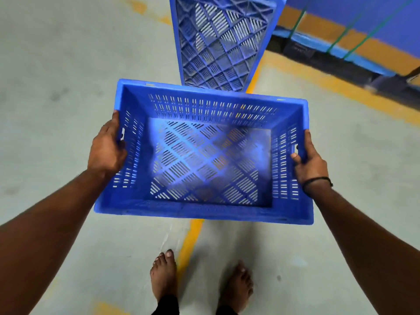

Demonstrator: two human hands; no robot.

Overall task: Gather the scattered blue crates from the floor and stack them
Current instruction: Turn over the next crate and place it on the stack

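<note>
above the floor (56, 87) the left hand (106, 151) and right hand (311, 162) clasp one blue crate (204, 155), not yet stacked, another crate (218, 42) ahead.

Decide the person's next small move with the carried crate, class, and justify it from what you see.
Probably step forward and carry the held crate toward the upturned crate ahead. Both the left hand and right hand grip its side handles, it is empty and off the floor, and the other crate shows its ribbed underside just beyond.
</note>
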